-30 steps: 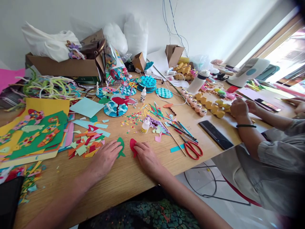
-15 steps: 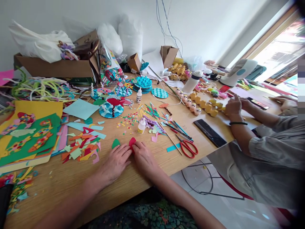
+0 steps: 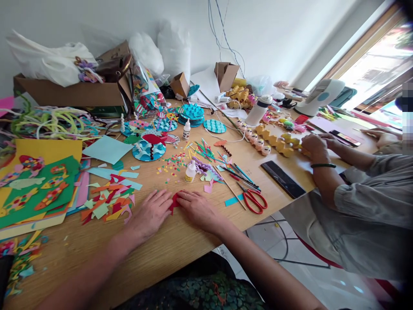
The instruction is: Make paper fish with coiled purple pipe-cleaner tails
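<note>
A small red paper cutout [image 3: 174, 203] lies flat on the table between my two hands, partly covered by fingers. My left hand [image 3: 151, 212] rests palm down with its fingers stretched out, the tips at the cutout's left edge. From the other side, my right hand [image 3: 199, 210] lies over the cutout, fingers extended and pressing on it. Just beyond my hands stands a small white glue bottle [image 3: 191, 171]. Paper scraps [image 3: 111, 198] in several colours are heaped left of my left hand. Red-handled scissors [image 3: 254, 200] lie to the right of my right hand.
At left are coloured paper sheets [image 3: 72, 211] with fish cutouts. Blue decorated discs [image 3: 150, 151] sit farther back, near another glue bottle [image 3: 186, 129]. Pencils [image 3: 247, 176] and a black phone [image 3: 283, 179] lie at right. A co-worker's hands [image 3: 314, 146] are beside yellow egg-carton strips [image 3: 278, 144].
Both hands have flattened, with fingers spread out more. The red cutout now lies lower between them. The green paper piece by my left fingertips is out of sight. The co-worker's hands have lowered.
</note>
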Motion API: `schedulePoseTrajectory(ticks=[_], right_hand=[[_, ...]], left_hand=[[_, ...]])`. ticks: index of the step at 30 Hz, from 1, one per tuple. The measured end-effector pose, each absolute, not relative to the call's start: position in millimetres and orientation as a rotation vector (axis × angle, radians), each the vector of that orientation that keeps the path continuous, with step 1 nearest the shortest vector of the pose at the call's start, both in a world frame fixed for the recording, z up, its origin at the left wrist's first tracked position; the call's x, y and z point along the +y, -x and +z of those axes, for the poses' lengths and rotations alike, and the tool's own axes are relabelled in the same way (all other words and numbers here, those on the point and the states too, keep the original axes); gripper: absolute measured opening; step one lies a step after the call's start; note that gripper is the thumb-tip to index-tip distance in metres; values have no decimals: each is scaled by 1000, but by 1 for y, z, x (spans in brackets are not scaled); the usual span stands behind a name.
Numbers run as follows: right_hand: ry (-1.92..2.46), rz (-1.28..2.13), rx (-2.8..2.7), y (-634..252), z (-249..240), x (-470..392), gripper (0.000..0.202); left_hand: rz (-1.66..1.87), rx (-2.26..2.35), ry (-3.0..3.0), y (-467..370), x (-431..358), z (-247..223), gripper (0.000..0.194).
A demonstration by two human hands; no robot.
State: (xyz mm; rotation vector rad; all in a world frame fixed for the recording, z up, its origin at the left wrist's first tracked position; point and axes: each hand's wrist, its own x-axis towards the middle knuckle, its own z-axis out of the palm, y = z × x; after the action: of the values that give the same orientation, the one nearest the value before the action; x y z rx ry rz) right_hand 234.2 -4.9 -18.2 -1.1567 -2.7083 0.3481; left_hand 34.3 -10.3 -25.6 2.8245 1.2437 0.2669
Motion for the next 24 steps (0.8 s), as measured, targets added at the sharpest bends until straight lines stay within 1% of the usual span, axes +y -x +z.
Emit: schedulePoseTrajectory(ticks=[4, 6, 8, 10, 14, 18, 21, 24], right_hand=[[1300, 323, -2655, -234, -19, -13, 26], [1395, 305, -2611, -233, -19, -16, 27], [1479, 276, -2571, -231, -19, -18, 30], [1532, 253, -2541, -228, -19, -20, 31], [1565, 223, -2498, -224, -19, -23, 30], [1570, 213, -2476, -223, -20, -24, 30], [1574, 216, -2468, -222, -21, -24, 29], [1583, 221, -2457, -221, -21, -23, 28]], left_hand=[[285, 1331, -2731, -5, -3, -27, 45], [291, 1346, -2696, 6, 0, -28, 48], [288, 1320, -2694, 11, 1, -27, 46], [267, 1316, -2695, 9, 0, -25, 39], [216, 1515, -2646, -5, -5, -21, 26], [258, 1645, -2650, -19, -8, -17, 30], [198, 1708, -2635, -27, -8, -15, 33], [95, 1724, -2615, -31, -8, -12, 25]])
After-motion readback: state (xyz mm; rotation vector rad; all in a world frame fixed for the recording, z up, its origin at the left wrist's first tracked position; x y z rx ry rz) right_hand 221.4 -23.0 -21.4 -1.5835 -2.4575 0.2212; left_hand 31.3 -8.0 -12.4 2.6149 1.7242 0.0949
